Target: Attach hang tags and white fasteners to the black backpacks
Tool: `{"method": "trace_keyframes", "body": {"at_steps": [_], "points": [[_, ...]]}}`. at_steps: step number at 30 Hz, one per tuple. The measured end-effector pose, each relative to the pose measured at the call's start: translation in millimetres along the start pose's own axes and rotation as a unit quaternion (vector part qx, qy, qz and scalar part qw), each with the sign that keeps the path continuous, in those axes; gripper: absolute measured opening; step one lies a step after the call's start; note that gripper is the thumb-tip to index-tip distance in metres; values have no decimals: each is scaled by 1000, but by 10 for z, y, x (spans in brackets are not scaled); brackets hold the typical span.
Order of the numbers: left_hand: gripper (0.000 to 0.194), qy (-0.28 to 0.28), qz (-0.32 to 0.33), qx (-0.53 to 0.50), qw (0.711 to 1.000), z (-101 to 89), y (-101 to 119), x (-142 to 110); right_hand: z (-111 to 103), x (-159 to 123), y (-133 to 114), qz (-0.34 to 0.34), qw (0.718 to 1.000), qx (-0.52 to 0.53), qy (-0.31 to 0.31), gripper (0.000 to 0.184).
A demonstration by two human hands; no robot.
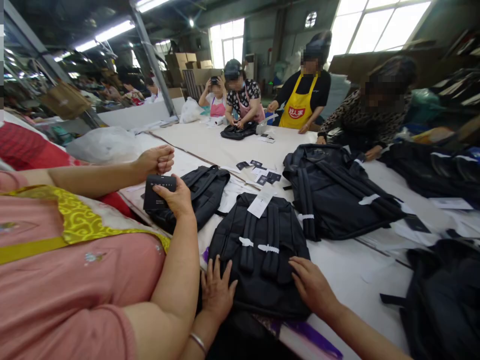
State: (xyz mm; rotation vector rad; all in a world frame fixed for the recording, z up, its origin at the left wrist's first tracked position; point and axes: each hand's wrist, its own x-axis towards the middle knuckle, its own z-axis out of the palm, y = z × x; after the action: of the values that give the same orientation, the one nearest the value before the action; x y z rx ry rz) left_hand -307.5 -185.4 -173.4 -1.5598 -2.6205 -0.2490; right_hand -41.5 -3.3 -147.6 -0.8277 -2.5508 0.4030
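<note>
Backpack (pixel 262 255): black, straps up with white ties, paper tag on top, lying on the bench (pixel 337 265). Your left hand (pixel 216 292) and right hand (pixel 311 285) rest flat on it, fingers spread, grip open.

Black backpack (pixel 262 260), straps up, seemingly flat on white table (pixel 348 265).
</note>
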Motion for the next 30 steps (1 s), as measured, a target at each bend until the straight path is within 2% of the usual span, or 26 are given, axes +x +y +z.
{"method": "trace_keyframes", "body": {"at_steps": [2, 5, 7, 9, 10, 12, 14, 16, 19, 22, 25, 27, 30], "points": [[52, 27, 4, -6, 1000, -178, 104, 34, 4, 165, -93, -44, 996, 3, -73, 42], [48, 56, 44, -35, 997, -346, 286, 25, 149, 340, -270, -72, 986, -7, -151, 69], [44, 52, 99, -70, 991, -349, 378, -31, 284, 419, -334, -54, 984, 7, -171, 73], [39, 35, 166, -110, 979, -278, 417, -108, 374, 499, -320, 15, 978, 127, -163, 61], [39, 26, 193, -126, 973, -229, 417, -146, 385, 549, -280, 64, 965, 208, -147, 52], [40, 18, 218, -145, 965, -138, 390, -207, 330, 683, -139, 163, 920, 342, -97, 36], [41, 20, 217, -153, 964, -80, 356, -242, 200, 855, 64, 241, 888, 388, -46, 29], [40, 35, 212, -160, 963, -56, 335, -257, 45, 1028, 284, 300, 859, 415, -11, 31], [40, 51, 207, -163, 963, -40, 329, -264, -132, 1195, 543, 378, 789, 483, 33, 31], [41, 60, 210, -156, 963, -18, 326, -267, -196, 1211, 656, 428, 720, 541, 72, 22], [41, 66, 218, -148, 962, -6, 311, -261, -193, 1149, 668, 457, 664, 582, 103, 18], [41, 66, 221, -149, 962, -4, 303, -251, -188, 1106, 662, 469, 637, 600, 119, 15], [40, 81, 220, -159, 959, 7, 293, -239, -190, 1057, 670, 479, 611, 615, 141, 11]]}}
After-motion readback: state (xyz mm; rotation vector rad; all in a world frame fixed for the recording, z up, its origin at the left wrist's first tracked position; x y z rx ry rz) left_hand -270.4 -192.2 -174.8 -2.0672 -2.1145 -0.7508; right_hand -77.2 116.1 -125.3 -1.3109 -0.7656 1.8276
